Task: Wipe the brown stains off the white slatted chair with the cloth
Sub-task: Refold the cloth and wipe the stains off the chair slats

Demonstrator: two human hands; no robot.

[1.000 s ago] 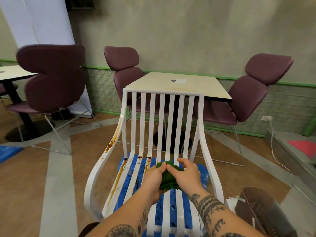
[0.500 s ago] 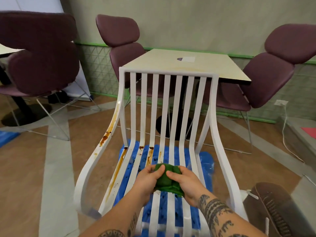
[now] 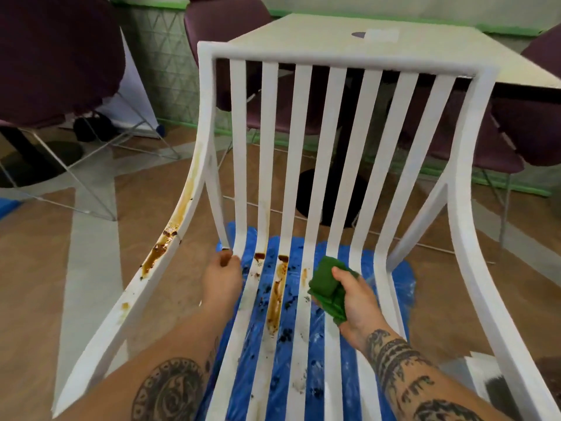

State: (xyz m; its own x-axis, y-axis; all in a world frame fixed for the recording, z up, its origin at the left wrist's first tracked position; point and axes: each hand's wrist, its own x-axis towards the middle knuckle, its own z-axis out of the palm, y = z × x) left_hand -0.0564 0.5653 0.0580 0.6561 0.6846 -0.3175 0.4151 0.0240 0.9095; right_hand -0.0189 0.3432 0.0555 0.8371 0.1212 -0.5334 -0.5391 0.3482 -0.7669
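Note:
The white slatted chair (image 3: pixel 337 123) stands right in front of me. Brown stains (image 3: pixel 274 294) run down its middle seat slats, and another brown streak (image 3: pixel 158 253) smears the left armrest. My right hand (image 3: pixel 353 294) grips a folded green cloth (image 3: pixel 326 287) just above the seat slats, right of the stained slats. My left hand (image 3: pixel 221 276) grips the leftmost seat slat near where seat and back meet, its fingertips curled around the slat's edge.
A blue plastic sheet (image 3: pixel 391 278) lies on the floor under the chair. A cream table (image 3: pixel 394 44) on a black base stands behind it, with maroon chairs (image 3: pixel 57 56) at left, back and right. Something dark and white sits at the lower right.
My hands have parted. The left one let go of the cloth and took hold of the left slat; the right keeps the cloth. My view has come closer and lower over the chair.

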